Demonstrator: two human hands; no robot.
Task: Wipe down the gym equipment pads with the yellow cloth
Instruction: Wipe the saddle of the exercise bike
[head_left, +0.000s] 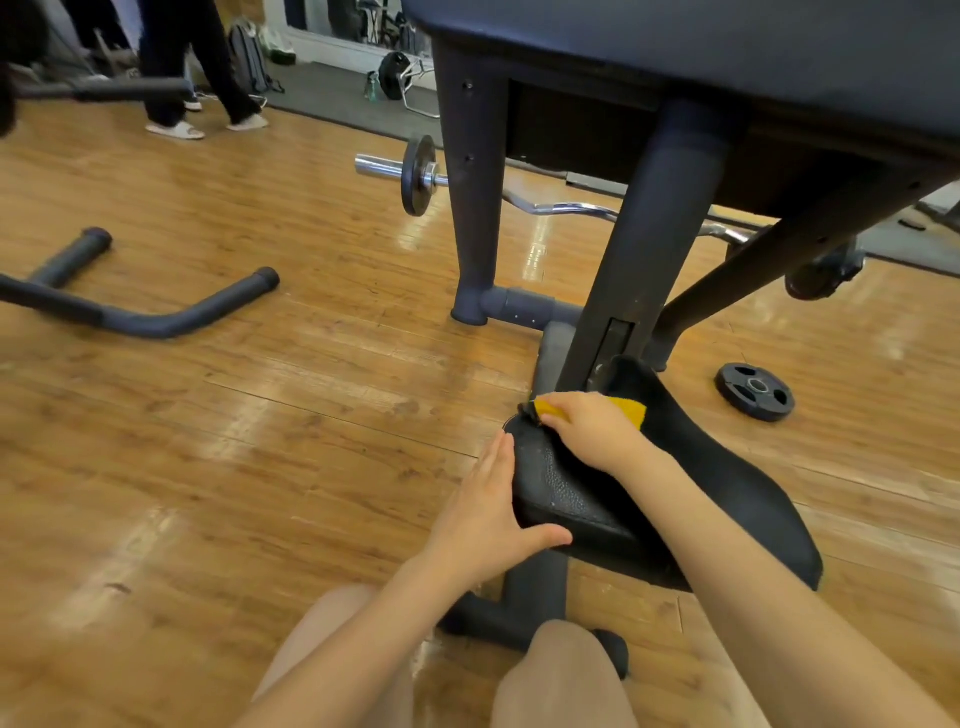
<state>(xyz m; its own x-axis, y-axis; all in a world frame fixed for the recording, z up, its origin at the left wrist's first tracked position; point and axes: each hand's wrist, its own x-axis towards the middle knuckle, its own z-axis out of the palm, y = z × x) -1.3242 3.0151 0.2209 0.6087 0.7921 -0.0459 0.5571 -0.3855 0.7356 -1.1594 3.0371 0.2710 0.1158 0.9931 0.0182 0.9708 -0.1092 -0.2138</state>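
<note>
- Your right hand (589, 434) grips the yellow cloth (628, 410), fingers curled over it and pressing it down onto the far, narrow end of the low seat pad (571, 493). Only a strip of cloth shows past your knuckles and a corner at your fingertips.
- Your left hand (485, 512) holds nothing. Its fingers lie straight along the pad's left side and the thumb hooks across the near left corner, so it looks like a brace steadying the seat.
- The cloth sits at the very front of the pad, just short of the upright post (644, 270) that rises beyond your grip.
- Judging from where the cloth is, you are working the far edge of this seat. The stretch of pad behind your grip, toward your knees, and the far right flank beside your forearm cannot be read as wiped or unwiped; the leather shows pale speckles near your left fingers, which may be dust or wear.
- The large upper pad (727, 52), above and beyond your grip, has no cloth on it, and I judge it is left to do unless it was handled already, which nothing here settles.
- So the task seems partway: one pad under the cloth, at least one more to check.
- Off to the left of your grip, a curl bar (415, 174) lies on the wooden floor (260, 415); to the right, a loose weight plate (754, 391).
</note>
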